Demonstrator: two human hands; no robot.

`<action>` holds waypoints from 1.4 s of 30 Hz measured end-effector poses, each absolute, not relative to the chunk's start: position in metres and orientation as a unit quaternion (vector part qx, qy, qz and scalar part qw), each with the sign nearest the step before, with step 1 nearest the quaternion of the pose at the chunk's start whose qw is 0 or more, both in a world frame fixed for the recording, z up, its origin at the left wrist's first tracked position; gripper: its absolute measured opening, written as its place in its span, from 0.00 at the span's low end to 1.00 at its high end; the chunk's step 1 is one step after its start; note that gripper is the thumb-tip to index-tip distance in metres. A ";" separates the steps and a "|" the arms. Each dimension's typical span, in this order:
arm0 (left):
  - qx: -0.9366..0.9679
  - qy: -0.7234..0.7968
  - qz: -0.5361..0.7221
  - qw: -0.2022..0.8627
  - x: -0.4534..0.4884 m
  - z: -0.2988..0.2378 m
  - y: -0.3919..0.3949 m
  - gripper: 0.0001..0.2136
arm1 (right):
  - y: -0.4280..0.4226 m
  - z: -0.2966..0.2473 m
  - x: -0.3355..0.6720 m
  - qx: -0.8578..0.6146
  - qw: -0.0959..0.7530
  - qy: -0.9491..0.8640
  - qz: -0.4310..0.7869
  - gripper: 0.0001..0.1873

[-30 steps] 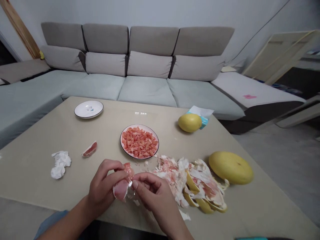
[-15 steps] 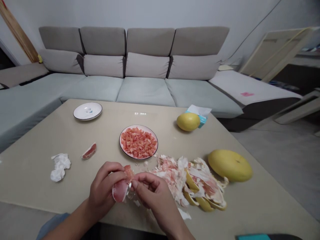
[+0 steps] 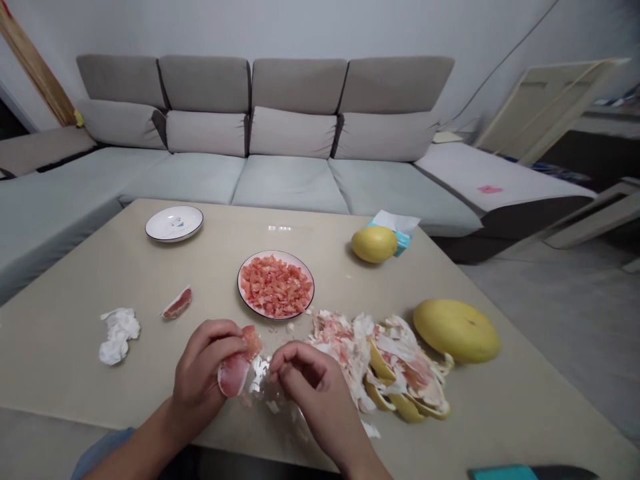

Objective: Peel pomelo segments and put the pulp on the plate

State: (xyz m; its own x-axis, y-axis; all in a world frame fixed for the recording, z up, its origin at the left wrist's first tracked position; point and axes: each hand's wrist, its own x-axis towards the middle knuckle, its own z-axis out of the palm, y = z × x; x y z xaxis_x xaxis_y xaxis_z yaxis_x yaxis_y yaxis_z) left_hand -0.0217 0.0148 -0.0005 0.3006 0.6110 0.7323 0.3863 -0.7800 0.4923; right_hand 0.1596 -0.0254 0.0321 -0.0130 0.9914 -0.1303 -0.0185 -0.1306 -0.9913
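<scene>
Our 2 hands at a pomelo segment [image 3: 233,375] above a beige table [image 3: 70,353].
Our left hand [image 3: 200,373] grips it; our right hand [image 3: 313,387] is curled just beside, grip unclear, near white pith shreds [image 3: 259,373] and 1 plate [image 3: 239,285] of chopped flesh.

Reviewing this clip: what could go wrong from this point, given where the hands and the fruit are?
The pomelo segment in the left hand looks partly stripped, so its soft flesh might crumble or slip onto the table. White pith scraps lie between it and the right hand and could stick to the flesh. The peel pile sits close to the plate of chopped pomelo flesh, so stray pith might get among the pieces.
</scene>
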 end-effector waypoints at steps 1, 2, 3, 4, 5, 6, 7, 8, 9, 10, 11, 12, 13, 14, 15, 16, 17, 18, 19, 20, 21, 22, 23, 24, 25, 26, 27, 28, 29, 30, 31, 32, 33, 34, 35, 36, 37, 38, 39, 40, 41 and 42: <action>0.795 0.317 0.506 0.113 -0.022 0.000 0.015 0.12 | -0.026 0.032 0.160 -0.535 0.482 -0.495 0.487 0.06; 0.792 0.321 0.506 0.114 -0.021 0.000 0.016 0.12 | -0.026 0.031 0.160 -0.540 0.499 -0.528 0.425 0.06; 0.792 0.323 0.505 0.115 -0.021 0.000 0.016 0.12 | -0.027 0.030 0.159 -0.537 0.515 -0.562 0.361 0.06; 0.795 0.322 0.501 0.116 -0.021 0.000 0.016 0.12 | -0.027 0.028 0.159 -0.528 0.528 -0.593 0.302 0.07; 0.800 0.320 0.495 0.117 -0.021 0.000 0.016 0.12 | -0.027 0.027 0.159 -0.515 0.534 -0.621 0.252 0.10; 0.805 0.315 0.489 0.118 -0.021 0.000 0.016 0.12 | -0.027 0.025 0.159 -0.501 0.535 -0.646 0.214 0.11; 0.810 0.310 0.483 0.120 -0.021 0.000 0.015 0.12 | -0.027 0.023 0.158 -0.491 0.530 -0.666 0.186 0.12; 0.814 0.304 0.478 0.125 -0.022 0.000 0.015 0.12 | -0.027 0.022 0.159 -0.484 0.521 -0.683 0.164 0.12; 0.817 0.300 0.474 0.131 -0.022 0.000 0.014 0.12 | -0.026 0.021 0.159 -0.480 0.512 -0.697 0.148 0.12; 0.820 0.298 0.470 0.136 -0.022 0.000 0.014 0.12 | -0.026 0.020 0.159 -0.477 0.503 -0.708 0.135 0.11; 0.821 0.298 0.467 0.137 -0.022 0.000 0.014 0.12 | -0.026 0.019 0.160 -0.475 0.495 -0.717 0.124 0.11; 0.822 0.298 0.465 0.136 -0.022 0.000 0.013 0.12 | -0.026 0.019 0.160 -0.472 0.488 -0.725 0.116 0.11; 0.824 0.299 0.463 0.133 -0.022 0.001 0.013 0.11 | -0.026 0.019 0.161 -0.469 0.482 -0.732 0.107 0.11; 0.825 0.300 0.461 0.128 -0.022 0.001 0.013 0.11 | -0.026 0.019 0.161 -0.467 0.479 -0.737 0.097 0.11; 0.827 0.300 0.459 0.124 -0.021 0.002 0.013 0.11 | -0.026 0.019 0.162 -0.466 0.476 -0.741 0.088 0.11; 0.829 0.298 0.457 0.121 -0.021 0.003 0.013 0.11 | -0.025 0.019 0.162 -0.465 0.473 -0.744 0.080 0.10; 0.831 0.297 0.456 0.118 -0.020 0.003 0.013 0.11 | -0.025 0.019 0.162 -0.466 0.469 -0.747 0.074 0.10; 0.831 0.298 0.456 0.116 -0.020 0.004 0.013 0.10 | -0.025 0.019 0.162 -0.467 0.466 -0.748 0.070 0.09; 0.830 0.299 0.457 0.113 -0.020 0.005 0.013 0.10 | -0.025 0.019 0.162 -0.468 0.464 -0.749 0.068 0.09; 0.828 0.302 0.458 0.112 -0.019 0.005 0.013 0.09 | -0.025 0.019 0.162 -0.469 0.465 -0.748 0.069 0.09; 0.827 0.307 0.459 0.111 -0.019 0.006 0.013 0.09 | -0.025 0.019 0.162 -0.470 0.467 -0.745 0.074 0.08; 0.824 0.312 0.459 0.110 -0.019 0.006 0.013 0.09 | -0.026 0.019 0.162 -0.473 0.470 -0.740 0.081 0.08; 0.823 0.317 0.458 0.111 -0.019 0.006 0.013 0.09 | -0.026 0.019 0.162 -0.477 0.473 -0.736 0.089 0.08; 0.823 0.318 0.457 0.111 -0.019 0.006 0.013 0.08 | -0.027 0.020 0.162 -0.480 0.473 -0.732 0.097 0.08; 0.823 0.319 0.456 0.112 -0.019 0.006 0.013 0.08 | -0.027 0.020 0.162 -0.483 0.472 -0.730 0.103 0.08; 0.824 0.319 0.455 0.112 -0.020 0.006 0.013 0.08 | -0.028 0.021 0.163 -0.484 0.469 -0.731 0.106 0.09; 0.824 0.318 0.455 0.111 -0.020 0.006 0.013 0.08 | -0.028 0.021 0.163 -0.484 0.464 -0.735 0.105 0.09; 0.824 0.317 0.456 0.110 -0.020 0.006 0.013 0.09 | -0.028 0.022 0.163 -0.482 0.458 -0.740 0.102 0.09; 0.825 0.315 0.456 0.109 -0.019 0.005 0.013 0.09 | -0.027 0.022 0.164 -0.480 0.451 -0.746 0.097 0.09; 0.825 0.314 0.458 0.108 -0.019 0.005 0.013 0.09 | -0.027 0.022 0.164 -0.480 0.444 -0.752 0.091 0.09; 0.826 0.312 0.458 0.106 -0.019 0.005 0.013 0.09 | -0.027 0.022 0.164 -0.479 0.438 -0.757 0.082 0.09; 0.827 0.309 0.458 0.105 -0.019 0.005 0.013 0.10 | -0.026 0.022 0.164 -0.478 0.433 -0.760 0.074 0.09; 0.829 0.305 0.458 0.105 -0.019 0.005 0.014 0.10 | -0.026 0.022 0.164 -0.479 0.430 -0.762 0.067 0.09; 0.831 0.303 0.455 0.106 -0.018 0.005 0.014 0.11 | -0.025 0.022 0.164 -0.480 0.428 -0.763 0.062 0.08; 0.832 0.301 0.452 0.108 -0.018 0.005 0.014 0.11 | -0.025 0.021 0.163 -0.481 0.426 -0.764 0.060 0.08; 0.833 0.302 0.450 0.111 -0.018 0.005 0.013 0.11 | -0.025 0.021 0.163 -0.482 0.426 -0.763 0.060 0.08; 0.833 0.304 0.447 0.114 -0.018 0.005 0.013 0.11 | -0.025 0.020 0.163 -0.483 0.426 -0.762 0.064 0.08; 0.833 0.307 0.446 0.117 -0.019 0.004 0.013 0.11 | -0.025 0.020 0.163 -0.484 0.427 -0.761 0.069 0.08; 0.831 0.311 0.445 0.121 -0.019 0.004 0.013 0.10 | -0.025 0.020 0.162 -0.483 0.430 -0.759 0.075 0.08; 0.828 0.313 0.447 0.126 -0.019 0.004 0.012 0.10 | -0.025 0.020 0.162 -0.483 0.435 -0.755 0.082 0.08; 0.826 0.314 0.448 0.134 -0.020 0.003 0.012 0.10 | -0.026 0.020 0.162 -0.483 0.441 -0.751 0.090 0.08; 0.822 0.315 0.451 0.145 -0.020 0.003 0.012 0.10 | -0.026 0.020 0.162 -0.484 0.449 -0.745 0.099 0.07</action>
State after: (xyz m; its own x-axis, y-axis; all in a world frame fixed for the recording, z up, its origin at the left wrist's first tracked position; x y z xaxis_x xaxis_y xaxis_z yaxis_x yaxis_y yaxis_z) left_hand -0.0198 0.0120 0.0031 0.3939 0.6494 0.6505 0.3875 -0.7591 0.5231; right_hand 0.1619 -0.0265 0.0201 -0.1287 0.8099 0.5723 0.6321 0.5117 -0.5819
